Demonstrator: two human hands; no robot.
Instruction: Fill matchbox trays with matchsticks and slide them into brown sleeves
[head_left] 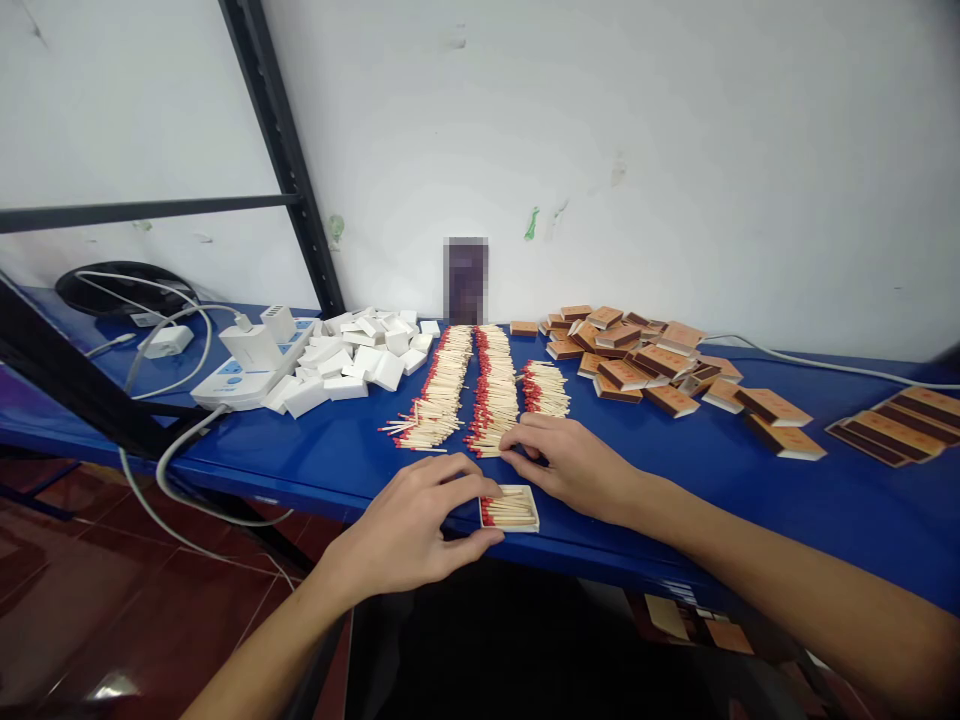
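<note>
Both hands work at the near edge of a blue table (750, 470). The left hand (420, 525) grips a small white tray (510, 508) between thumb and fingers. The tray lies flat on the table right at its near edge, open side up, filled with matches whose red heads point left. The right hand (574, 465) lies palm down just beyond the tray and a little to its right. Its fingers are bent, with the tips on the near end of the middle row of matches (493, 390); whether they pinch any sticks cannot be told.

That row runs away from the person toward the white wall (675, 150). A left row of matches (439, 390) lies beside it, and a shorter heap of matches (545, 388) lies to its right, just past the right hand's fingers.

To the far left sits a pile of empty white trays (352, 360), and beside it a power strip (240, 375) with plugs and white cables. To the far right brown box sleeves (637, 350) lie scattered, and at the right end of the table flat sleeves (896, 420) sit in a row. A black metal frame (281, 150) leans across the wall on the left.
</note>
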